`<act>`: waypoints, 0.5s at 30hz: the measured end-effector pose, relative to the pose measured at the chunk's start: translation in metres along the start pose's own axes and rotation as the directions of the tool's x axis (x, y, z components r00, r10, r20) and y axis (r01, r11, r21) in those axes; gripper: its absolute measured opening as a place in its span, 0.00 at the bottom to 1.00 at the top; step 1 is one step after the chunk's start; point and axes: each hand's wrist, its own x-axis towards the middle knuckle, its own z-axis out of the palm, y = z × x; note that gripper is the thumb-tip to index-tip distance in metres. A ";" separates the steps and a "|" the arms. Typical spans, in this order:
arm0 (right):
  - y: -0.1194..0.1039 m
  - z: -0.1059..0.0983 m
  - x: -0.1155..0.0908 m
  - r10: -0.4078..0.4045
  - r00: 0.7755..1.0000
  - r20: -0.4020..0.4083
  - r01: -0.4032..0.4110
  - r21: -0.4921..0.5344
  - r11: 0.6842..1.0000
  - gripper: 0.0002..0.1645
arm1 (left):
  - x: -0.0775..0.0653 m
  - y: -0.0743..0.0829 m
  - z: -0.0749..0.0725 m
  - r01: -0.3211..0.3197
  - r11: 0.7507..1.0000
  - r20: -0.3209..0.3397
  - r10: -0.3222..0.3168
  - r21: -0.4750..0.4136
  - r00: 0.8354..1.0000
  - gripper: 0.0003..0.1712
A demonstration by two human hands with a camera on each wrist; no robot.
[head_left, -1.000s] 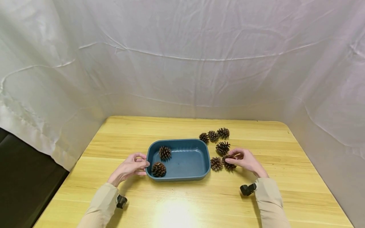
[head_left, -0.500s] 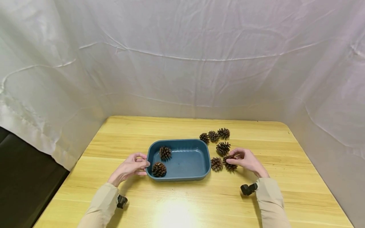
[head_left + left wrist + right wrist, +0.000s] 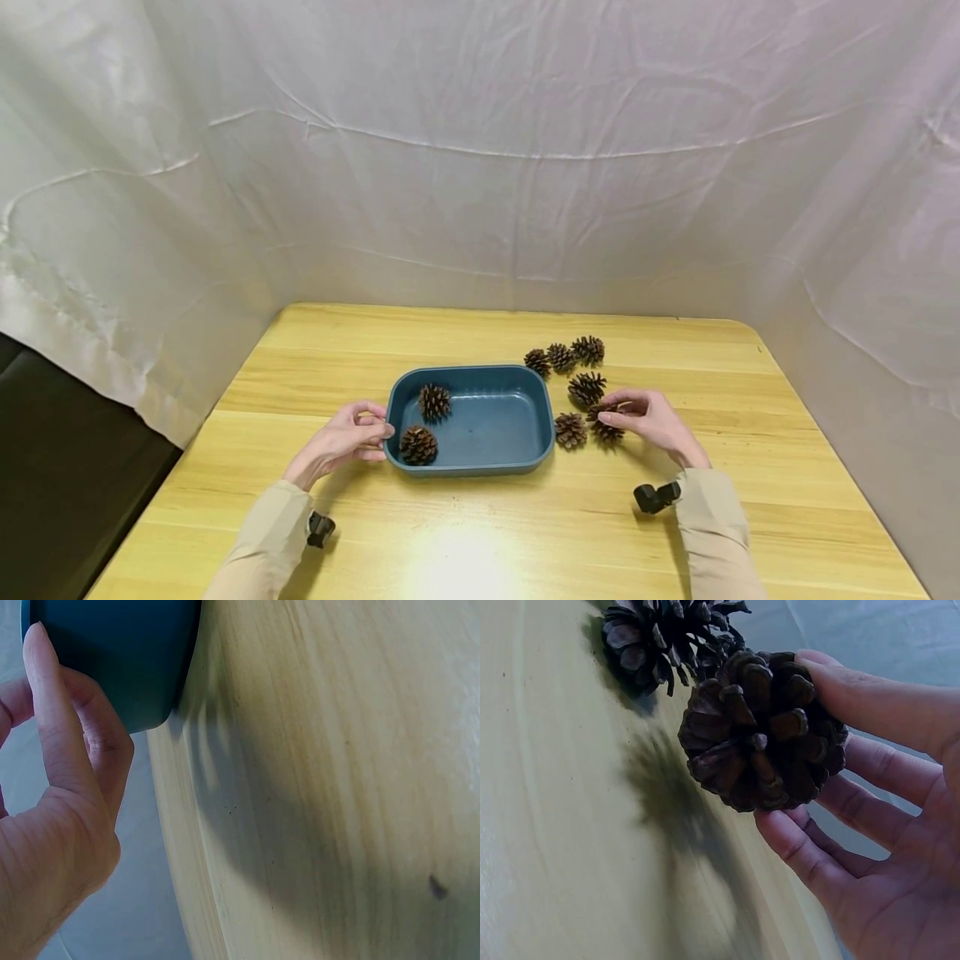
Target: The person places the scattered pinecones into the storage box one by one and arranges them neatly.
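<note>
A blue rectangular plastic bin (image 3: 480,472) with rounded corners stands on the table. My left hand (image 3: 347,436) grips its left end, thumb at the rim and fingers against the outer wall. In the left wrist view, the thumb (image 3: 56,712) lies along the bin's side (image 3: 127,660). Two pine cones, a rear one (image 3: 434,403) and a front one (image 3: 417,446), lie at the bin's left end. To the right of the bin, my right hand (image 3: 651,423) holds a brown pine cone (image 3: 761,735) between thumb and fingers, slightly off the wood.
Beside the held cone lies another pine cone (image 3: 571,431), close to the bin's right wall. Behind it sits a spiky cone (image 3: 587,389). A row of small cones (image 3: 560,358) is farther back. Pale cloth (image 3: 510,208) hangs around the wooden table (image 3: 465,533).
My right hand and its pine cone have shifted very slightly right and up. My left hand and the bin look unmoved.
</note>
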 end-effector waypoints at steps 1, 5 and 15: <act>-0.001 0.000 0.000 0.003 1.000 -0.001 -0.003 0.005 1.000 0.26 | 0.000 0.000 0.000 0.000 1.000 -0.001 0.000 0.001 1.000 0.18; -0.004 0.000 -0.001 0.026 0.999 -0.024 -0.025 0.013 1.000 0.28 | 0.001 0.000 0.000 0.002 1.000 -0.003 -0.002 0.001 1.000 0.18; -0.006 -0.001 -0.001 0.061 0.996 -0.059 -0.058 0.042 0.997 0.34 | 0.000 0.000 0.000 0.002 1.000 0.002 -0.002 0.008 1.000 0.19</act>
